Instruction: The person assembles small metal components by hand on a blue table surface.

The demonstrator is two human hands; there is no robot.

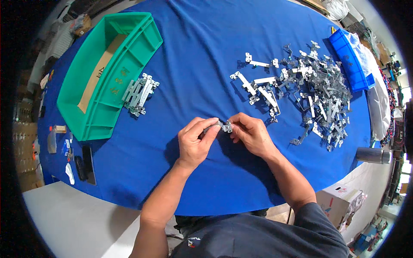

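Bracket [226, 127], metal: centre, near side; pinched in fingertips of my left hand [194, 141] and right hand [253, 136]. Could slip: narrow hold. Pile [330, 92], right: could snag, brackets crisscrossed.

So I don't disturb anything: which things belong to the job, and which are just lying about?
Likely in use:
metal bracket, between left hand and right hand
loose bracket pile
neat bracket stack
green bin

Likely lying about:
phone
grey flask
white box
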